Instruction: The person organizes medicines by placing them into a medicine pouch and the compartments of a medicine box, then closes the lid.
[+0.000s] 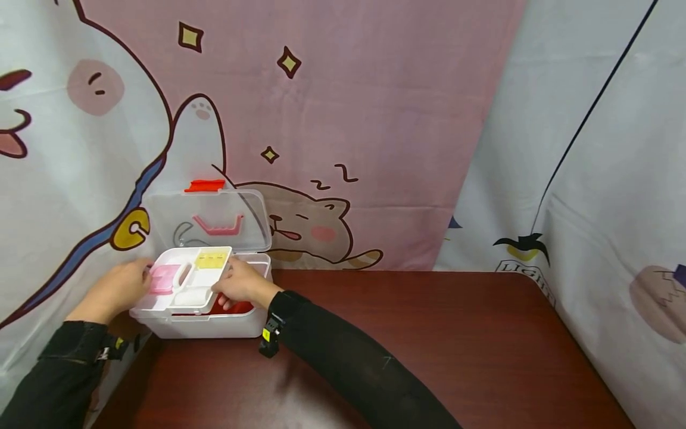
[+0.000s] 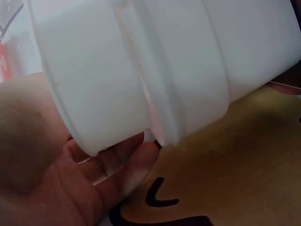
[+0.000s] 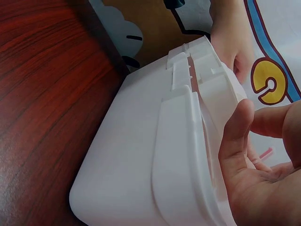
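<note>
A white plastic tray [image 1: 206, 277] sits tilted in the mouth of a white storage box [image 1: 214, 326], its right end raised above the rim. It carries a pink piece [image 1: 163, 279] and a yellow piece [image 1: 211, 260]. My left hand [image 1: 115, 289] grips the tray's left end; the left wrist view shows fingers [image 2: 124, 174] under the white plastic. At the opposite end my right hand [image 1: 243, 283] pinches the tray's edge, thumb [image 3: 237, 129] against it in the right wrist view. Something red [image 1: 241, 307] shows inside the box, partly hidden by the tray.
The box's clear lid [image 1: 161, 217] stands open behind, with a red latch [image 1: 206, 186] on top and a pink handle [image 1: 220, 230]. The box is at the left end of a brown wooden table [image 1: 429, 333]. A printed cloth [image 1: 375, 119] hangs behind.
</note>
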